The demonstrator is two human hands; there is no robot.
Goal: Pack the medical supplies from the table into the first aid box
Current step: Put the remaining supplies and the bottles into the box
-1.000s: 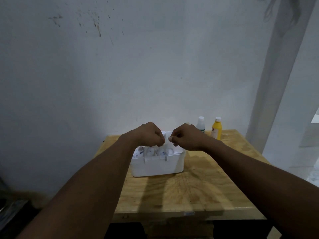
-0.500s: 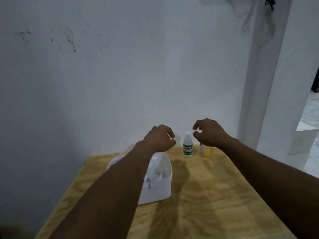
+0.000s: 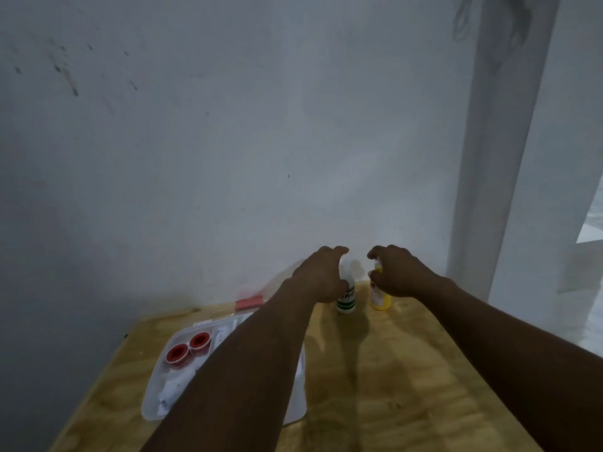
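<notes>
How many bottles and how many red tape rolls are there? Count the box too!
Bottles: 2, white with green label and yellow
Red tape rolls: 2
First aid box: 1
Total: 5

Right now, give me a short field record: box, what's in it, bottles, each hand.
box: white first aid box, open, table's left side
contents: two red tape rolls, white packets
bottles: white green-label bottle and yellow bottle, upright at the back by the wall
left hand: curled at white bottle, grip unclear
right hand: curled at yellow bottle, grip unclear
</notes>
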